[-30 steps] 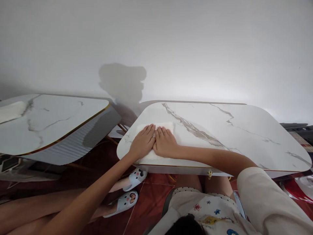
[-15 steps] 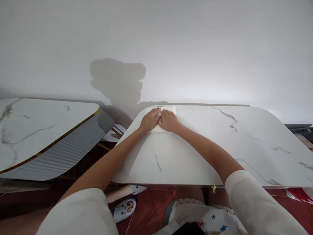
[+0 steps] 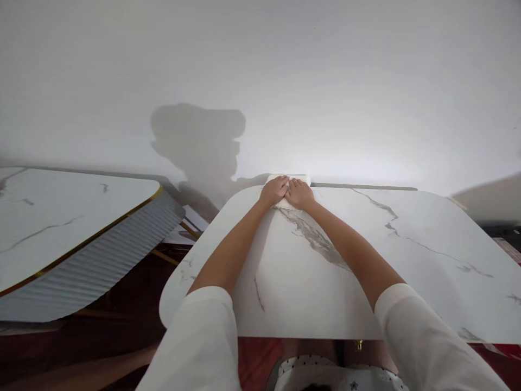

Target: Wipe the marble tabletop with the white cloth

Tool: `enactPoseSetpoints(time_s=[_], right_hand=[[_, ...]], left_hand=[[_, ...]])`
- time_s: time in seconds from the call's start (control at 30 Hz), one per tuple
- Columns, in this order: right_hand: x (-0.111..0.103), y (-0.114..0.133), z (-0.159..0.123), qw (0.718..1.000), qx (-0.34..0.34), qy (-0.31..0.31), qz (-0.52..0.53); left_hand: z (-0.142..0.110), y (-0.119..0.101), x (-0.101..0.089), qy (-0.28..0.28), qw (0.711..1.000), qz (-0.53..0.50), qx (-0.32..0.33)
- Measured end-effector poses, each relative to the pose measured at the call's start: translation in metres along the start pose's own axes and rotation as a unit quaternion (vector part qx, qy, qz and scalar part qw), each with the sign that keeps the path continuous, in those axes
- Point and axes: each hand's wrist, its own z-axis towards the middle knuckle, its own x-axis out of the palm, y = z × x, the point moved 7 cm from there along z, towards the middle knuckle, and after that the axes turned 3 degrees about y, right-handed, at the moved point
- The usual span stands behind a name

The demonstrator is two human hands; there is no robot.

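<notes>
A folded white cloth [image 3: 304, 178] lies at the far edge of the white marble-patterned table [image 3: 309, 304], its back part reaching past the edge toward the wall. My left hand [image 3: 274, 190] presses down on the cloth, fingers together and slightly bent over it. Beside it, touching at the fingertips, my right hand [image 3: 299, 194] presses on the same cloth in the same way. Both palms hide much of the cloth's middle. My arms stretch straight out over the tabletop, and grey veining shows between them.
A pale wall [image 3: 345, 81] rises right behind the table, with a shadow [image 3: 195, 138] on it. On the left stands another marble-patterned table [image 3: 81, 217] with a gold edge and ribbed side. A small brass fitting [image 3: 358, 345] sits under the near edge.
Both hands have slid the cloth to the right and farther back, to the table's far edge. My view has shifted slightly, and the slippered foot at lower left is no longer visible.
</notes>
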Motion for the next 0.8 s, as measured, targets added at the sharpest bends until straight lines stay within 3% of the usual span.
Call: enactPoseSetpoints(time_s=[0.17, 0.33, 0.5, 0.8], right_hand=[[-0.005, -0.023, -0.028, 0.999, 0.033, 0.011, -0.009], [-0.011, -0.017, -0.064, 0.999, 0.039, 0.013, -0.004], [-0.018, 0.012, -0.105, 1.000, 0.026, 0.009, -0.015], [-0.032, 0.095, -0.189, 0.999, -0.034, -0.033, -0.001]], left_hand=[[0.003, -0.037, 0.012, 0.002, 0.999, 0.016, 0.037], [-0.021, -0.061, 0.013, 0.002, 0.998, 0.015, 0.065], [-0.073, -0.078, -0.003, -0.016, 0.996, -0.010, 0.086], [-0.192, -0.088, -0.031, 0.015, 1.000, -0.006, 0.021]])
